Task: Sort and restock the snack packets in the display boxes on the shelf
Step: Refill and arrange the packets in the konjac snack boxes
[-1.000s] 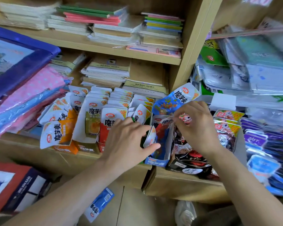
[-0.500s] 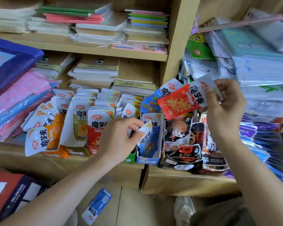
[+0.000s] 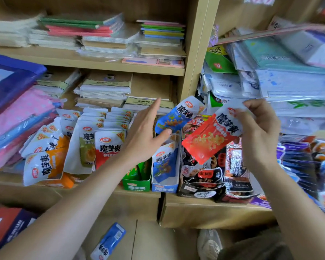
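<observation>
Left hand (image 3: 144,136) lifted; red packet (image 3: 208,139) slants down-left.

red snack packet (image 3: 210,139) is glossy plastic foil, kinda crinkly; blue display box (image 3: 164,186) looks like matt cardboard; shelf (image 3: 94,61) is smooth pale wood laminate

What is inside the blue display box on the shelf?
The blue display box holds upright blue packets; a tilted packet sticks out at its back. The left hand covers part of the rear, so their number cannot be told.
</observation>
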Motion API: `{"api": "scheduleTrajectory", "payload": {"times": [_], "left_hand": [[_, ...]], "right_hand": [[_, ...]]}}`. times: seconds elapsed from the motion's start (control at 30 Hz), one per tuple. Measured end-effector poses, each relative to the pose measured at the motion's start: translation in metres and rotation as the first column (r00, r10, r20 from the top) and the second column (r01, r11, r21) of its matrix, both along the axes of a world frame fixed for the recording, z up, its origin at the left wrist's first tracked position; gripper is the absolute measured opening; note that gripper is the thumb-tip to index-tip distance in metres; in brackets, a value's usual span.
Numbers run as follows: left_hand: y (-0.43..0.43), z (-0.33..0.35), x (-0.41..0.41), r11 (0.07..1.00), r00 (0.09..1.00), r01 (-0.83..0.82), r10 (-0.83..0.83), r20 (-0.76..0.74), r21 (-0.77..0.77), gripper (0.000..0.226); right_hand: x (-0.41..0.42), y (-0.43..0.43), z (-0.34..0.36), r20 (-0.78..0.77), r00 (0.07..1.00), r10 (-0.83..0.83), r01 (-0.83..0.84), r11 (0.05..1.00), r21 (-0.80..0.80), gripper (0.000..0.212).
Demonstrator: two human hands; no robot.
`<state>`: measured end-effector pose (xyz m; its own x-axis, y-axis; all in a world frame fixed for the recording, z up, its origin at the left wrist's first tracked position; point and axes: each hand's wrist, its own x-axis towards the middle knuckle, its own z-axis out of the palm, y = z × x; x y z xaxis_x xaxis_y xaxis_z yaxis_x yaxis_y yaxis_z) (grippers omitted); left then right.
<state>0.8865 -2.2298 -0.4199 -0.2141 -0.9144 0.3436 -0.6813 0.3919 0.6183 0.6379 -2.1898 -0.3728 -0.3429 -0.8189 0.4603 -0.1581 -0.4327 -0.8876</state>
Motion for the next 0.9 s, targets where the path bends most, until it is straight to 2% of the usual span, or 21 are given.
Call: {"api": "scheduleTrajectory", "payload": {"times": [0.1,0.23,0.3,0.4,0.5,0.63,0.7,0.8,0.9], "left_hand": [[-0.012,0.005,-0.005,0.998,0.998,0.059,-0.059,-0.002,0.009,0.065],[-0.017,0.008,-0.009,0.996,0.999,0.027,-0.03,-0.038,-0.083,0.016],[-0.013,0.011,-0.009,0.996,0.999,-0.011,0.007,-0.049,-0.087,0.016],[-0.004,0.02,-0.01,0.988,0.997,-0.077,0.075,-0.023,-0.135,0.004],[0.006,0.025,-0.004,0.986,0.995,-0.058,0.071,0.077,-0.157,0.007],[0.014,0.016,0.014,0.979,0.943,0.186,-0.202,0.266,0.086,0.015],[0.017,0.008,0.024,0.954,0.904,0.261,-0.295,0.31,0.148,0.024],[0.02,-0.001,0.032,0.944,0.889,0.308,-0.329,0.318,0.117,0.04],[0.023,-0.001,0.031,0.949,0.904,0.314,-0.306,0.299,0.025,0.045]], "right_hand": [[-0.001,0.006,-0.001,-0.062,0.991,0.115,-0.109,0.99,0.088,0.022],[-0.007,0.011,0.001,-0.078,0.991,0.111,-0.101,0.987,0.121,0.021],[-0.007,0.012,0.004,-0.049,0.993,0.108,-0.101,0.987,0.124,0.023],[-0.007,0.012,0.006,-0.024,0.993,0.112,-0.108,0.986,0.128,0.023],[-0.008,0.012,0.008,-0.026,0.991,0.134,-0.13,0.984,0.12,0.023],[-0.011,0.011,0.007,-0.027,0.989,0.148,-0.145,0.983,0.11,0.023],[-0.012,0.011,0.006,-0.031,0.987,0.155,-0.151,0.983,0.106,0.023],[-0.011,0.011,0.006,-0.063,0.986,0.154,-0.145,0.982,0.122,0.024],[-0.008,0.012,0.006,-0.09,0.984,0.155,-0.143,0.98,0.137,0.023]]}}
